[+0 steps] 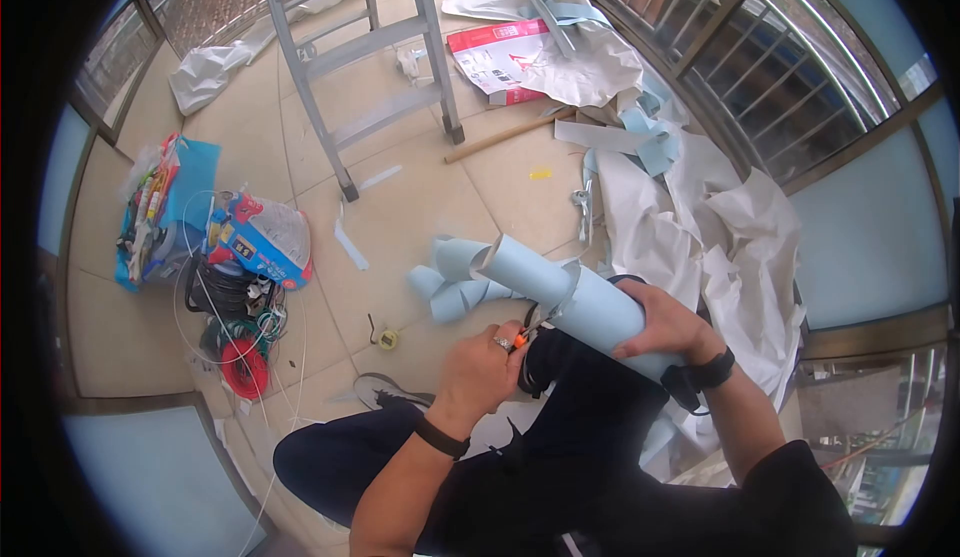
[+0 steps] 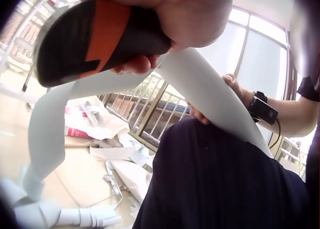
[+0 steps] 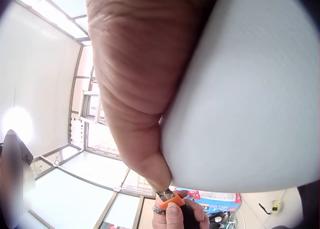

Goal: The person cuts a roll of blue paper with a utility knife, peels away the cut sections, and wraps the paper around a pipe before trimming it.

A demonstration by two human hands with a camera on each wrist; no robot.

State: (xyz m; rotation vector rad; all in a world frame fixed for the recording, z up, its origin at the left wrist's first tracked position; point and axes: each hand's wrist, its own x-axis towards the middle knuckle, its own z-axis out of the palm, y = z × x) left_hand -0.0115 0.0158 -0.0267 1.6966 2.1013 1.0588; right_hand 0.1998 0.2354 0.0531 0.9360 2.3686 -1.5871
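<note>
A pale blue roll [image 1: 600, 317] lies slanted over the person's knee, a cut strip [image 1: 525, 269] curling off its far end. Around the roll's near part the right hand [image 1: 660, 322] is wrapped, thumb on top; in the right wrist view that hand [image 3: 145, 88] lies along the roll's surface [image 3: 250, 103]. An orange and black cutter [image 2: 107, 38] is gripped in the left hand [image 1: 485, 367], its metal tip at the roll's edge. The left wrist view shows the cut strip [image 2: 47, 129] hanging down from the roll [image 2: 205, 88].
A stepladder [image 1: 370, 47] stands ahead. Crumpled pale sheets [image 1: 720, 247] and a red and white box [image 1: 500, 62] lie along the railing. Bags, a blue and red packet [image 1: 262, 247] and a red coil [image 1: 243, 367] are at the left; a tape measure [image 1: 388, 338] lies near the foot.
</note>
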